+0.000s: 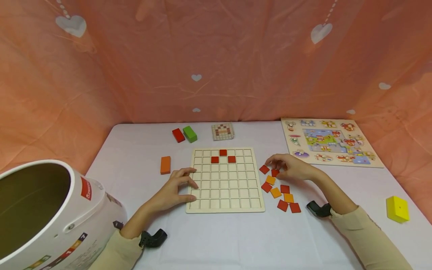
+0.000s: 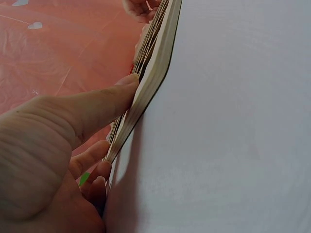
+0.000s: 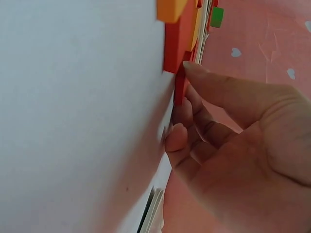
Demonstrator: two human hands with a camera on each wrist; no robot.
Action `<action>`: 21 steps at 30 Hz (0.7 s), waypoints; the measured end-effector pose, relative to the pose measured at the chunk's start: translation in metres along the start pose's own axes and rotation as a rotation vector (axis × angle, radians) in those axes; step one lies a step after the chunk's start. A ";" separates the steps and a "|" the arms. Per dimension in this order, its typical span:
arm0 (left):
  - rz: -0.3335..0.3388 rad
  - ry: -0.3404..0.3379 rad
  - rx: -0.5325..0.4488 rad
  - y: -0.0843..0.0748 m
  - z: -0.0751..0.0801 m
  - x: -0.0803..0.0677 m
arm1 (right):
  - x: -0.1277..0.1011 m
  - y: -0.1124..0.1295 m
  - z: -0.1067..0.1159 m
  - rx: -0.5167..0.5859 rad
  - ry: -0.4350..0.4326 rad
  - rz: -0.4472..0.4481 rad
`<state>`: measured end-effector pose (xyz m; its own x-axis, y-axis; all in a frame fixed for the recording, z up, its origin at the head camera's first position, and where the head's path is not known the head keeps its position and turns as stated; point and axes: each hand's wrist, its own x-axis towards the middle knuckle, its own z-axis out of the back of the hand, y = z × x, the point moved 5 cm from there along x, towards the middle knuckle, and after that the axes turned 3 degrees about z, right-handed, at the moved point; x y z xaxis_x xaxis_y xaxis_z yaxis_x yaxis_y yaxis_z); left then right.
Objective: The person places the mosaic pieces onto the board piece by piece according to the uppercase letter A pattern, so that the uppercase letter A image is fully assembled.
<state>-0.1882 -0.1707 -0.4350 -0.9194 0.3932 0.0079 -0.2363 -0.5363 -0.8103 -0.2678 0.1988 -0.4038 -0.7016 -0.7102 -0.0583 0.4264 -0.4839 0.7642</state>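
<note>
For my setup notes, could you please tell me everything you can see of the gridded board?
The pale, wooden-looking gridded board, its corners rounded, lies flat on the white tablecloth. It has seven rows of seven cells. Red tiles fill three: the far row's middle cell and two diagonal to it. The left hand touches its left edge.

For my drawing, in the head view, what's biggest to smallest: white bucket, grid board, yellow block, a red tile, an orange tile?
White bucket
Grid board
Yellow block
Red tile and orange tile look alike
</note>
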 end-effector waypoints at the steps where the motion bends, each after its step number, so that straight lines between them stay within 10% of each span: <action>1: -0.001 -0.001 0.001 0.000 0.000 0.000 | 0.000 0.000 0.000 -0.003 -0.001 -0.001; 13: -0.010 -0.002 0.006 0.001 0.000 0.000 | 0.003 0.003 0.005 -0.039 -0.011 -0.003; 21: 0.001 -0.001 0.013 0.001 0.000 0.001 | 0.059 0.030 0.003 0.021 -0.038 0.069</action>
<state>-0.1895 -0.1704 -0.4357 -0.9199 0.3922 0.0078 -0.2396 -0.5460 -0.8028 -0.2975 0.1439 -0.3821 -0.6921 -0.7215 0.0193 0.4631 -0.4234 0.7786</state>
